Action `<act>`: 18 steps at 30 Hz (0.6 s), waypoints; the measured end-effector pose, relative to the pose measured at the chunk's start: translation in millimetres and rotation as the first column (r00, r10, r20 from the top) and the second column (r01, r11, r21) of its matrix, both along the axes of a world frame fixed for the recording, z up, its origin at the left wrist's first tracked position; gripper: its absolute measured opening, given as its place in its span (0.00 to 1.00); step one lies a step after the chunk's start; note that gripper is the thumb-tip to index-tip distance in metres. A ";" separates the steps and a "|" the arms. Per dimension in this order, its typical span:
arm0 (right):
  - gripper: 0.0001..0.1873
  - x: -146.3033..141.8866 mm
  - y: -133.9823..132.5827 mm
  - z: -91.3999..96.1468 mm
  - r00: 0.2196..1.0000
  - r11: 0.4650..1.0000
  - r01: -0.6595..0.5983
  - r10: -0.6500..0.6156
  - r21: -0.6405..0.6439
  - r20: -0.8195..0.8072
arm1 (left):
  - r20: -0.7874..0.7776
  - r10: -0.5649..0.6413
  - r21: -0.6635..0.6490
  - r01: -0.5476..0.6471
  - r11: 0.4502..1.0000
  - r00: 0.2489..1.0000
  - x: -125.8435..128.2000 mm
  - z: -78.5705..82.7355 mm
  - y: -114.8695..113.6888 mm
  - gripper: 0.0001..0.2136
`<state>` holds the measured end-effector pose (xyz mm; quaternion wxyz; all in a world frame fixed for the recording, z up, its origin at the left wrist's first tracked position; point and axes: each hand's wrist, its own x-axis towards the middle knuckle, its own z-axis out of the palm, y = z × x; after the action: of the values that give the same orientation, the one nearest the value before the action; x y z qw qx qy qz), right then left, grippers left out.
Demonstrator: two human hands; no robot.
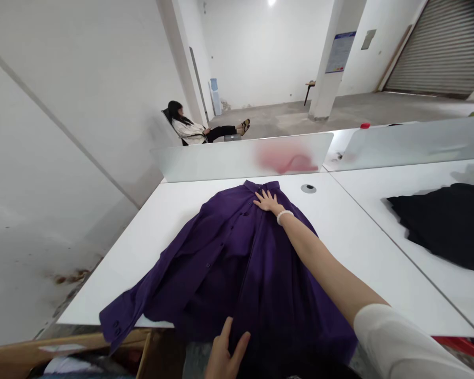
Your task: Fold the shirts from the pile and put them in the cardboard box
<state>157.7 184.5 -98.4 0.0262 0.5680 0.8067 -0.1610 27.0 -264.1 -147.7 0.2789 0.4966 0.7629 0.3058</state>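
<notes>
A purple button-up shirt (221,247) lies front side up on the white table, its collar at the far end. Its front is unbuttoned low down, and the hem hangs past the near edge. My right hand (267,202) rests flat just below the collar, fingers spread, with a white beaded bracelet (285,216) on the wrist. Down at the hem, my left hand (224,353) has thumb and index finger apart against the cloth; its other fingers are hidden. One sleeve with a buttoned cuff (116,326) stretches left over the table edge.
A frosted divider (213,160) borders the back of the white table (347,231). Black cloth (446,223) lies to the right. Below left stands a cardboard box (142,350) with cloth inside. Beyond the divider, a person (187,126) reclines in a chair.
</notes>
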 end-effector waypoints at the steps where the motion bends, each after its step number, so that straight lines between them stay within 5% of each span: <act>1: 0.35 0.8 4.6 1.6 1.000 1.000 0.001 -0.001 -0.018 -0.001 | 0.059 0.059 -0.043 -0.056 0.997 0.997 2.6 -0.4 -5.6 0.24; 5: 0.34 6.6 16.4 10.2 0.999 0.998 -0.035 0.033 -0.052 -0.028 | 0.207 0.134 -0.067 -0.123 0.990 0.969 -11.9 13.9 -21.2 0.23; 8: 0.31 16.5 16.9 14.8 0.994 0.996 -0.088 0.087 -0.010 -0.065 | 0.181 0.173 0.010 -0.178 0.984 0.968 -38.2 35.0 -24.9 0.21; 14: 0.29 25.2 -7.7 1.5 0.997 0.991 -0.062 0.066 0.116 -0.030 | -0.235 0.306 0.195 -0.264 0.945 0.923 -76.3 50.8 -21.5 0.21; 18: 0.28 14.9 -18.7 -0.2 0.999 0.970 -0.038 0.045 0.240 -0.020 | -0.391 0.254 0.324 -0.126 0.938 0.885 -80.3 45.8 -2.6 0.17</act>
<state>172.6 165.9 -98.6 -0.0494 0.5480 0.8322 -0.0692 -53.3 -266.8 -101.9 -0.0023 0.5086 0.7978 0.3239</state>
